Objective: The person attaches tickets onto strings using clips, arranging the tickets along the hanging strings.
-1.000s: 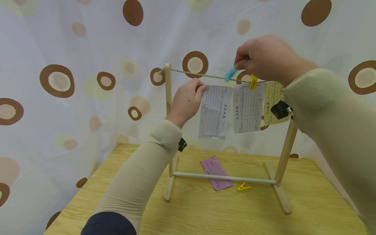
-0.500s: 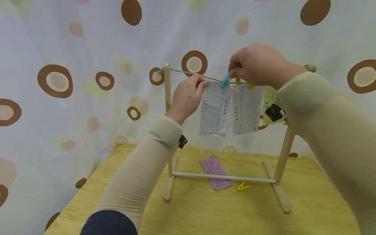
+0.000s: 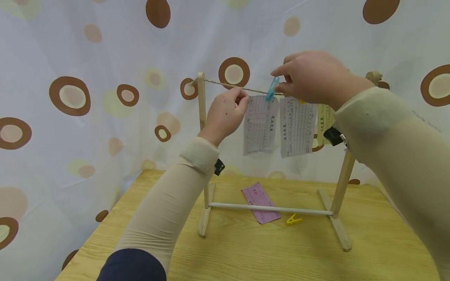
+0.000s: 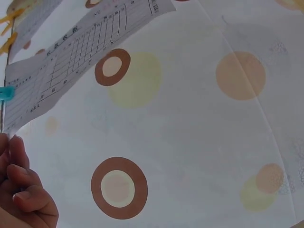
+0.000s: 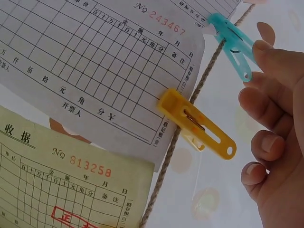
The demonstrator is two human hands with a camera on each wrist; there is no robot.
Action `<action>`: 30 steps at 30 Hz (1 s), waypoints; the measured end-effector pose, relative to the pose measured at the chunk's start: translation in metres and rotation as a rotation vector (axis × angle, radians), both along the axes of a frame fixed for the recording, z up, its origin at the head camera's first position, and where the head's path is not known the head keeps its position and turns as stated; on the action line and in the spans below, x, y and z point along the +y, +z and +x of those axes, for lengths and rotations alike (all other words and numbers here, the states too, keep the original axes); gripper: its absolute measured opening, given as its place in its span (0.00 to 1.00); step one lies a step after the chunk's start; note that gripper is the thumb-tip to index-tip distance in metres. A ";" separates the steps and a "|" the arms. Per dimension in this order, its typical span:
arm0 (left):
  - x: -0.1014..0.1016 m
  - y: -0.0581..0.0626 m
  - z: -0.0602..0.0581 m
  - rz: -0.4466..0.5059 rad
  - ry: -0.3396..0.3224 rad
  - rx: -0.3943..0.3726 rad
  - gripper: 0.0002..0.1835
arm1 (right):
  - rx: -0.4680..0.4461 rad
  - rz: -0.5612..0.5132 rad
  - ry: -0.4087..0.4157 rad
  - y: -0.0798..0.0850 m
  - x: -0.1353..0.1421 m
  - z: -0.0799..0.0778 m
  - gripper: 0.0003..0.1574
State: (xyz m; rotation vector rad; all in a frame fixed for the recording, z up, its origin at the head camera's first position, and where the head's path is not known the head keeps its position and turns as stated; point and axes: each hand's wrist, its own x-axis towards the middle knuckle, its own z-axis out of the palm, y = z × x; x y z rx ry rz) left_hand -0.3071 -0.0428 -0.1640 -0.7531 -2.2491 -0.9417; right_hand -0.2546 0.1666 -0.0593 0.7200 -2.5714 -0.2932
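My left hand (image 3: 226, 113) pinches the upper left corner of a white receipt slip (image 3: 261, 125) at the rope (image 3: 254, 91); in the left wrist view the slip (image 4: 85, 52) slants away from the fingertips. A light-blue clothespin (image 3: 272, 89) sits across the rope at the slip's top edge. My right hand (image 3: 313, 78) has its thumb and a finger at the clothespin's two spread handle ends, seen in the right wrist view around the blue clothespin (image 5: 232, 42). Beside it, a yellow clothespin (image 5: 194, 123) clips a second white slip (image 5: 104, 71) to the rope.
A yellow-green slip (image 5: 71, 175) hangs at the right. The wooden rack (image 3: 202, 101) stands on the table (image 3: 246, 253), with a white bar (image 3: 299, 211) low across it. On the table lie a pink slip (image 3: 261, 201) and a loose yellow clothespin (image 3: 293, 219).
My right hand has come down and left with the blue clothespin, which now grips the rope and slip with its handles spread. The left hand and slip have risen slightly to the rope.
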 end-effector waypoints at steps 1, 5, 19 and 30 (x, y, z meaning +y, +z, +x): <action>0.000 0.000 0.000 -0.002 0.000 -0.004 0.11 | 0.008 -0.006 -0.001 -0.001 0.000 0.001 0.31; -0.003 -0.001 0.000 -0.015 0.002 -0.008 0.10 | 0.062 -0.046 0.021 -0.009 0.000 0.006 0.32; -0.012 -0.012 0.003 -0.076 -0.014 -0.007 0.13 | 0.180 -0.167 0.070 -0.030 0.023 0.025 0.29; -0.028 -0.038 0.008 -0.180 -0.134 0.058 0.19 | 0.192 -0.243 0.110 -0.056 0.048 0.039 0.27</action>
